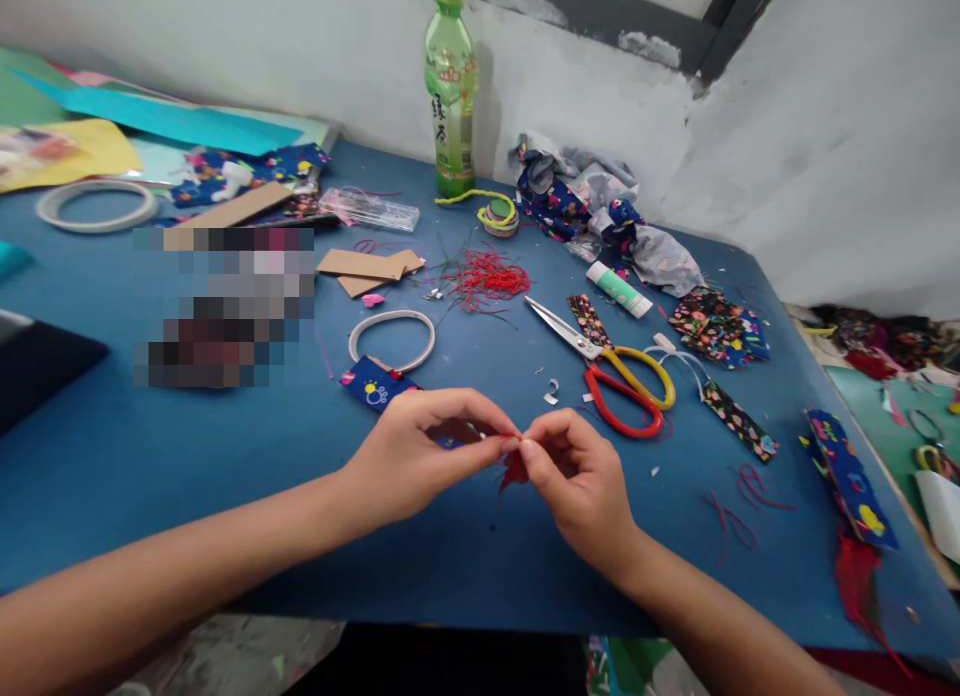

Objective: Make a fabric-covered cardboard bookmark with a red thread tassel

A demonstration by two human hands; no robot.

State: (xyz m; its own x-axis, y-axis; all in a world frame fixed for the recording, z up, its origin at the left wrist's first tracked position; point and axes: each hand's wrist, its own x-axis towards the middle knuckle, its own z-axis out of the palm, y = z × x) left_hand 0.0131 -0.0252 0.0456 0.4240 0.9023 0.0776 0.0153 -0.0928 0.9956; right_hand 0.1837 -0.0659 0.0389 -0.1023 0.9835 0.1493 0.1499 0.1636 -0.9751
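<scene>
My left hand [431, 456] pinches fine red thread [514, 469] between thumb and fingertips. My right hand [581, 481] meets it there, its thumb and forefinger closed on the same thread. A short red tuft hangs below the joined fingertips. Behind my left hand lies a blue patterned fabric strip [367, 384], partly hidden by the hand. Beyond it rests a roll of tape [426, 341]. Scissors [600, 354] with one yellow and one red handle lie past my right hand, blades partly open. A heap of red threads [487, 279] is spread farther back.
A green bottle [450, 96] stands by the wall. Crumpled fabric [592, 191] and a glue stick [619, 289] lie at the back right. Cardboard strips [364, 266] lie left of the threads. A fabric bookmark [851, 476] with a red tassel is near the right edge.
</scene>
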